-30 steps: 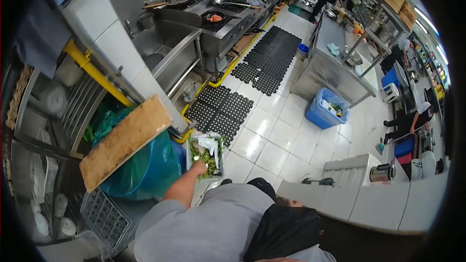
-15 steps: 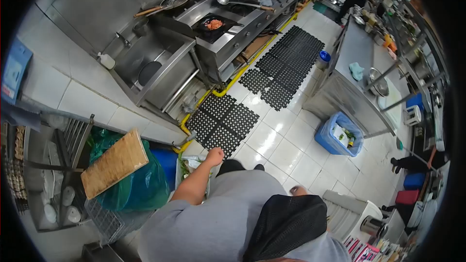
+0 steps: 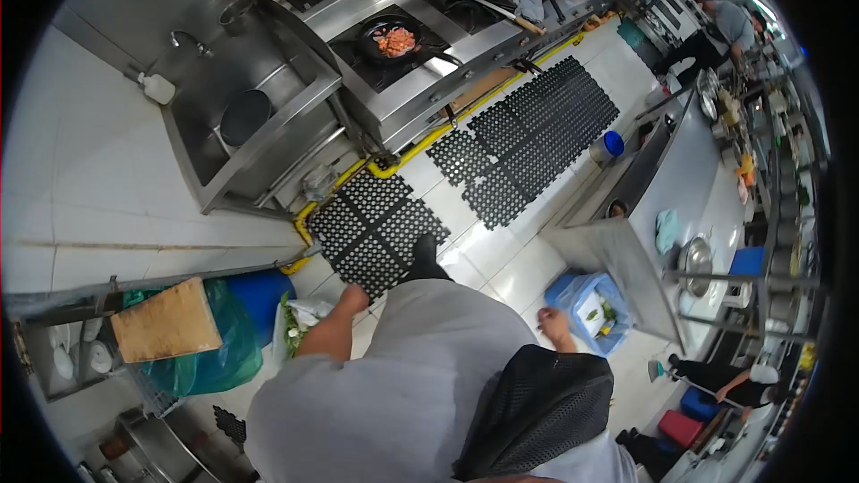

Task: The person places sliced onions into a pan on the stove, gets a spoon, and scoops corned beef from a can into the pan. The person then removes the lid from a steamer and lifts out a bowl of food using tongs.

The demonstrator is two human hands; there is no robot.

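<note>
My left hand (image 3: 354,299) hangs low beside the crate of greens (image 3: 293,333), over the floor by the black mats, its fingers curled and what it holds, if anything, hidden. On the other side of my body, my right hand (image 3: 553,322) is just left of the blue bin (image 3: 617,344), with its fingers loosely bent and nothing seen in them. A black pan with orange-red pieces (image 3: 394,40) sits on the stove (image 3: 420,89). A black mesh cloth (image 3: 546,407) lies over my grey shirt.
A steel sink (image 3: 201,139) stands at the left. Black perforated mats (image 3: 537,139) lie along the stove. The steel counter (image 3: 671,192) is at the right. A wooden board (image 3: 167,322) rests on a green bag (image 3: 234,340). One person (image 3: 729,27) stands far back, another (image 3: 738,385) at the right.
My body has moved forward toward the mats and stove. My left hand has left the crate of greens, and my right hand has come out further beside the blue bin.
</note>
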